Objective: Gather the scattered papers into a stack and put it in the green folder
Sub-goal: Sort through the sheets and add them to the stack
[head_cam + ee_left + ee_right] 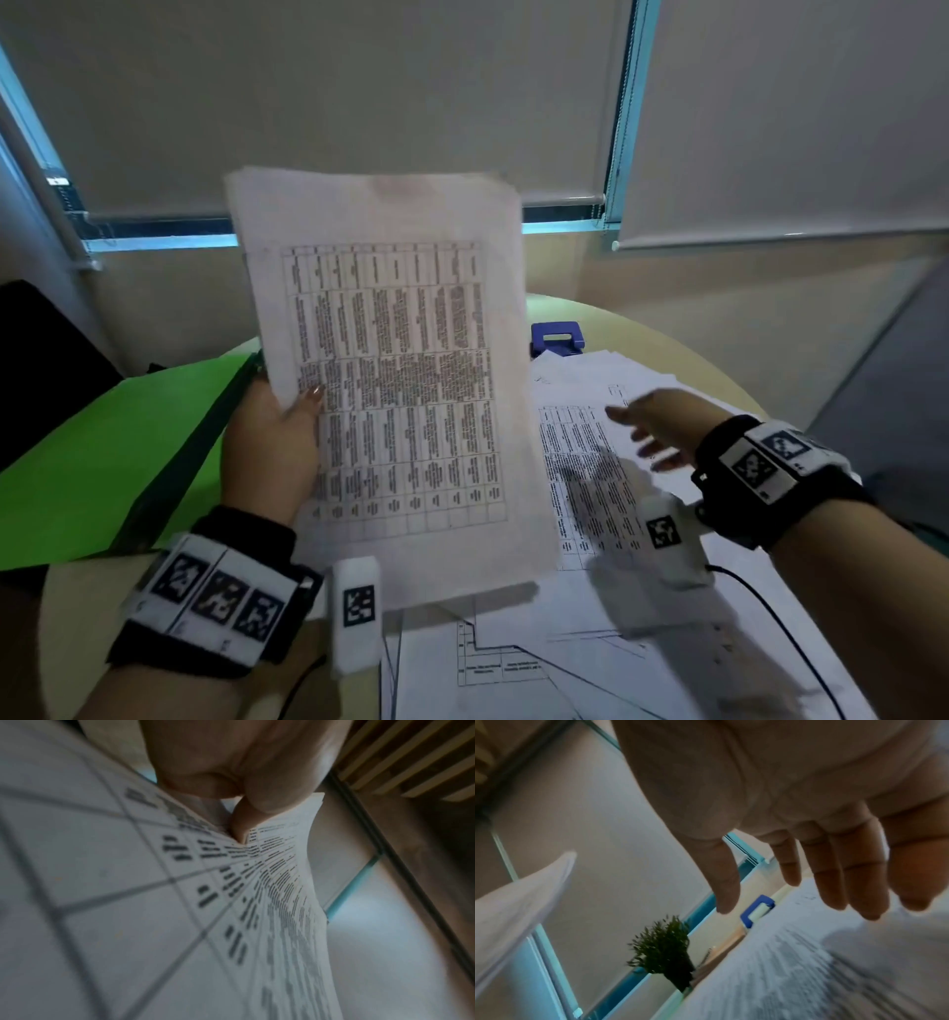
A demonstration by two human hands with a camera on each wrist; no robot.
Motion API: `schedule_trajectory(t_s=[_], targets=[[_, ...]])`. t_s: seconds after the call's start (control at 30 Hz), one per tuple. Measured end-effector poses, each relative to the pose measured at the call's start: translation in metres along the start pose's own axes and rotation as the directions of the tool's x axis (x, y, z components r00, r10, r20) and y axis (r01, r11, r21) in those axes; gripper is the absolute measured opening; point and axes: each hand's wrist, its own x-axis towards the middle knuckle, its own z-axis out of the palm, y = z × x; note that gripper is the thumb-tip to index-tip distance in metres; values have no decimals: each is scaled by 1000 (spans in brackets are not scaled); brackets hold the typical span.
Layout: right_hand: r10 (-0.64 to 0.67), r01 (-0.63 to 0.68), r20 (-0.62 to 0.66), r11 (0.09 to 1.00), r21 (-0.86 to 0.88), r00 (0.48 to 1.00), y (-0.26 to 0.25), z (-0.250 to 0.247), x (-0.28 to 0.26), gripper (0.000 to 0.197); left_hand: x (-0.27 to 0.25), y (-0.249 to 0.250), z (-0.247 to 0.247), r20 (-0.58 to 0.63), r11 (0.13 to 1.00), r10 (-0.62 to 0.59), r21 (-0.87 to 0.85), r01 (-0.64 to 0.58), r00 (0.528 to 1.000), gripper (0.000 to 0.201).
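My left hand (pixel 280 426) holds up a thin stack of printed papers (pixel 395 380) by its left edge, thumb on the front, lifted above the table. In the left wrist view the thumb (pixel 241 821) pinches that stack (pixel 180 902) close to the camera. My right hand (pixel 649 429) hovers with straight, spread fingers (pixel 834 874) over loose papers (pixel 590 462) lying on the table at the right, holding nothing. The green folder (pixel 102 452) lies on the table at the left, behind my left hand. More sheets (pixel 513 663) with diagrams lie near the front edge.
A blue hole punch (pixel 557 338) sits at the back of the round table (pixel 667 329), behind the loose papers. A small green plant (pixel 664 949) stands at the table's far side. Window blinds hang behind. A black chair back is at far left.
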Motion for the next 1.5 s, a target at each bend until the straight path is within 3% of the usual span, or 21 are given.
schedule_trajectory(t_s=[0.1,0.2,0.33,0.43,0.6,0.77,0.97,1.1,1.2,1.27,1.3,1.37,1.4,1.5], targets=[[124,-122,2,984,-133,992,15,-1,6,54,4,-19,-8,12,998,-60,-10,60,998,20],[148,-155,-45,947,-282,988,22,5,16,42,5,-33,-13,28,994,-104,16,104,994,20],[169,-166,-38,856,-490,985,24,17,20,53,11,-44,-19,42,989,-140,63,137,989,17],[191,-161,-4,817,-554,982,26,20,27,54,16,-49,-24,30,986,-153,75,150,988,22],[120,-153,-96,822,-549,988,37,22,35,41,20,-57,-29,9,985,-163,59,162,987,27],[24,-87,-105,752,-653,994,43,8,44,52,26,-67,-34,-5,986,-163,46,163,987,30],[-48,-82,-176,745,-662,983,45,-17,48,42,28,-68,-36,-9,985,-162,49,163,987,26],[-39,-112,-253,824,-555,967,43,-32,49,43,27,-67,-37,-7,985,-163,62,164,987,21],[-74,-56,-323,925,-375,944,42,-42,50,44,25,-63,-39,-9,984,-163,64,163,987,22],[-105,55,-309,985,-164,945,45,-43,54,37,25,-59,-39,-4,984,-164,67,164,987,21],[-109,131,-290,990,58,951,45,-41,55,28,25,-57,-38,-2,984,-165,62,164,986,21],[-101,208,-249,867,453,963,41,-35,52,12,26,-53,-38,10,984,-168,55,167,986,21],[-116,211,-201,801,560,973,37,-31,48,10,26,-51,-37,20,985,-166,53,164,986,21],[-201,218,-100,741,635,974,19,-15,34,12,26,-45,-30,59,989,-146,33,145,987,24]])
